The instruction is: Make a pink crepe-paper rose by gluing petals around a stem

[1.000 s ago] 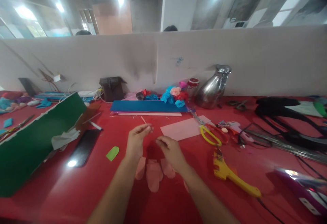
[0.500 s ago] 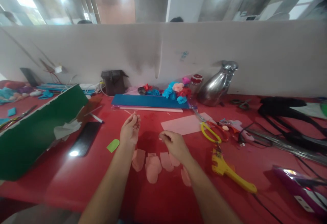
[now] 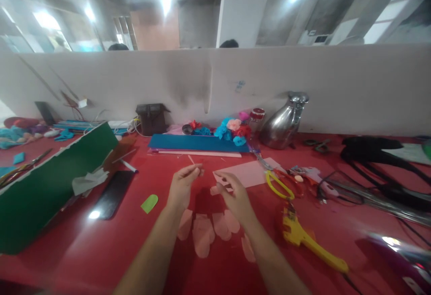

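Note:
My left hand (image 3: 183, 187) is closed in a pinch, with a thin pale stick (image 3: 191, 159) rising from its fingertips. To its right, my right hand (image 3: 235, 196) curls its thumb and fingers around the edge of a pink paper petal (image 3: 214, 190), mostly hidden behind the fingers. A small gap separates the two hands. Below them on the red table lie several more rounded pink paper petals (image 3: 202, 236), some overlapping. One lone petal (image 3: 248, 248) rests beside my right forearm. A pink paper sheet (image 3: 249, 171) lies just beyond my right hand.
Yellow-handled scissors (image 3: 279, 185) and a yellow glue gun (image 3: 313, 245) lie at right, near an iron (image 3: 400, 259). At left are a green board (image 3: 57, 182), a phone (image 3: 112, 194) and a green paper piece (image 3: 150, 203). Paper flowers (image 3: 232, 129) and a metal jug (image 3: 283, 122) stand behind.
My left hand has moved right and toward my right hand, the stick now showing above its fingers. My right hand's fingers have lifted and spread slightly. The view has tilted up.

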Available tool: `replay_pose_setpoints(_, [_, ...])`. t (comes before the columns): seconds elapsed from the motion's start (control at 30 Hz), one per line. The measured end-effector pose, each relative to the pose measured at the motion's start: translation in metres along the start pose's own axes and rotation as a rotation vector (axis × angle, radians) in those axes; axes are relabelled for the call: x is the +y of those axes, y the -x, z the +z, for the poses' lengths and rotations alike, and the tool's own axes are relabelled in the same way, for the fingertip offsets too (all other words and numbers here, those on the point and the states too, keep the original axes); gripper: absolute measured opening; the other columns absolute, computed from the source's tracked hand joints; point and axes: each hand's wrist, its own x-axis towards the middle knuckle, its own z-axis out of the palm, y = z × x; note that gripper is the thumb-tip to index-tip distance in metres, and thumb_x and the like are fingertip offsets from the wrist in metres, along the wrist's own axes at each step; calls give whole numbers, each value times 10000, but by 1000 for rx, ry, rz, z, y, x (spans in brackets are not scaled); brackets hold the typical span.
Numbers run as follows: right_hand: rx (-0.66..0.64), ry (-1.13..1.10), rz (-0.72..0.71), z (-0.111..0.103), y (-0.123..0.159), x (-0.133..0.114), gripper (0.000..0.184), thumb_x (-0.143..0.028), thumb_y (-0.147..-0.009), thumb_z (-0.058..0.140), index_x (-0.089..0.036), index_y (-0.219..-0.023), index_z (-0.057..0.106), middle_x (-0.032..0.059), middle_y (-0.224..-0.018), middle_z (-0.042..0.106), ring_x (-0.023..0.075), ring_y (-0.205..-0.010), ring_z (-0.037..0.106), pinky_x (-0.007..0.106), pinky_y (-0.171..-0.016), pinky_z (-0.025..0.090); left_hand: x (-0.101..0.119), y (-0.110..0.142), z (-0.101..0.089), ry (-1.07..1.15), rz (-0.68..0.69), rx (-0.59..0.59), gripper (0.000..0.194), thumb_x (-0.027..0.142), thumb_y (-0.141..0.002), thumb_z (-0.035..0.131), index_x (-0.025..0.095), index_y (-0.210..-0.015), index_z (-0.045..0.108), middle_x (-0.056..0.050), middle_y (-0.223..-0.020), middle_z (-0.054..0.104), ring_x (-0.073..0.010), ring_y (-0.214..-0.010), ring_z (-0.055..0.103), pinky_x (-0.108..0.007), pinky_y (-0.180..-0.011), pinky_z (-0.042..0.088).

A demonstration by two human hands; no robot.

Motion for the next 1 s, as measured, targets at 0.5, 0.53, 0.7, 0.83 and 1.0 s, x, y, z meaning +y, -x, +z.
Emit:
replay_pose_setpoints(0.5, [-228, 195, 56, -3, -1, 0, 166, -226, -794, 493, -210, -739, 650, 17, -800, 698, 161, -759, 612, 258, -704, 418, 16, -9, -12, 327, 45, 37, 154, 232, -655, 731, 192, -763, 628, 37, -671, 574, -71, -632, 559, -206, -623, 438])
replay_pose_setpoints(0.53, [-248, 219, 79, -5, -2, 2, 161, -227, -789, 505, -213, -737, 657, 12, -796, 700, 158, -748, 613, 252, -690, 414, 19, -10, -15, 350, 51, 26, 138, 223, -679, 713, 198, -779, 621, 39, -675, 564, -70, -632, 558, -203, -619, 443])
replay_pose_setpoints(0.7, [-365, 341, 190, -23, -4, 9, 335, -426, -802, 520, -200, -591, 649, 8, -604, 651, 146, -573, 570, 242, -533, 354, 24, -8, -20, 197, -37, -95, 135, 233, -767, 631, 177, -889, 625, 46, -622, 488, -18, -437, 409, -140, -422, 324])
replay_pose_setpoints(0.83, [-476, 301, 182, -39, -5, 10, 182, -354, -750, 593, -211, -688, 688, 2, -730, 689, 149, -656, 594, 239, -580, 383, 24, 0, -17, -66, -231, -294, 177, 268, -767, 631, 139, -888, 638, 29, -639, 496, 0, -390, 346, -146, -355, 216])
replay_pose_setpoints(1.0, [-493, 314, 266, -51, -5, 3, 90, -249, -721, 605, -209, -737, 684, 6, -791, 705, 160, -738, 622, 244, -650, 420, 21, 7, -9, -264, -360, -453, 221, 327, -764, 630, 136, -872, 661, 13, -647, 510, -2, -386, 342, -170, -360, 182])
